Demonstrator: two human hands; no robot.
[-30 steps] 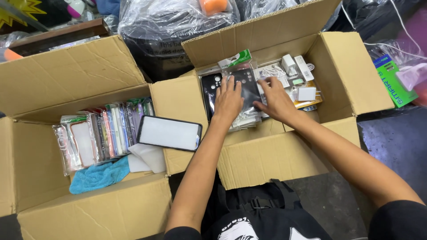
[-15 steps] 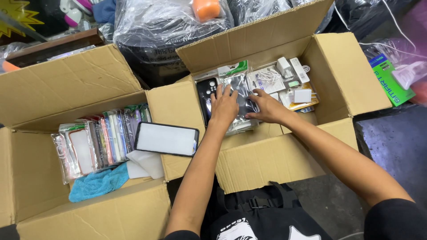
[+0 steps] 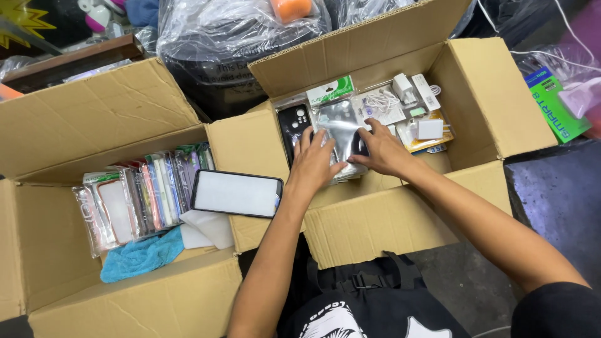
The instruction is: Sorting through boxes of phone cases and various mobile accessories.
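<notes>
Both of my hands reach into the right cardboard box [image 3: 494, 94]. My left hand [image 3: 315, 164] lies flat on a stack of clear plastic packets with dark phone cases [image 3: 338, 122]. My right hand [image 3: 379, 150] grips the right edge of the same stack, fingers curled around it. Behind the stack lie a green-topped packet [image 3: 330, 91] and white chargers and cables [image 3: 407, 103]. A phone with a white screen [image 3: 236, 193] rests on the flap between the two boxes.
The left cardboard box [image 3: 69, 144] holds a row of upright packaged phone cases [image 3: 144, 194] and a blue cloth [image 3: 141, 256]. Plastic-wrapped bundles [image 3: 238, 44] stand behind the boxes. A green package [image 3: 557, 103] lies at the far right. A black bag [image 3: 363, 300] sits by my lap.
My hands shifted slightly on the packet stack; the right hand closed around its right edge. The view moved a little.
</notes>
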